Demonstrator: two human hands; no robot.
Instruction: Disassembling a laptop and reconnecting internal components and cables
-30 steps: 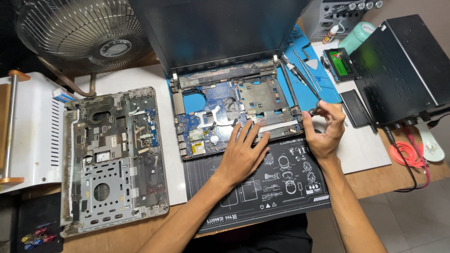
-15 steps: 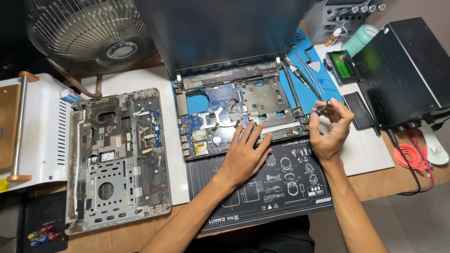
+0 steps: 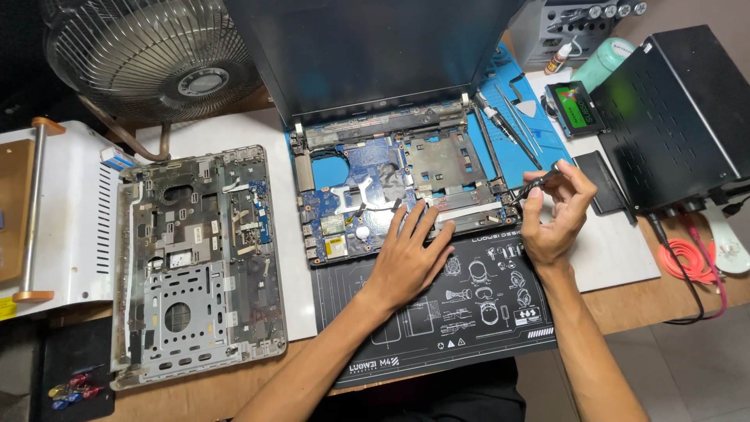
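Observation:
An opened laptop base (image 3: 391,187) with its blue motherboard exposed lies at the centre, its dark screen standing up behind. My left hand (image 3: 410,254) rests flat with fingers spread on the front edge of that base. My right hand (image 3: 553,212) is raised just right of the base's front right corner and pinches a thin black screwdriver (image 3: 537,181), whose tip points down and left toward that corner.
A removed grey laptop palmrest frame (image 3: 195,262) lies to the left on a white mat. A black printed work mat (image 3: 461,312) lies in front. Blue mat with tools (image 3: 516,117), a small green-screened device (image 3: 576,104), black box (image 3: 680,117), fan (image 3: 156,59), orange cable (image 3: 691,262).
My right hand has lifted slightly and moved right, away from the base's corner, with the screwdriver in it. The left hand stays spread on the base. The view has shifted a little.

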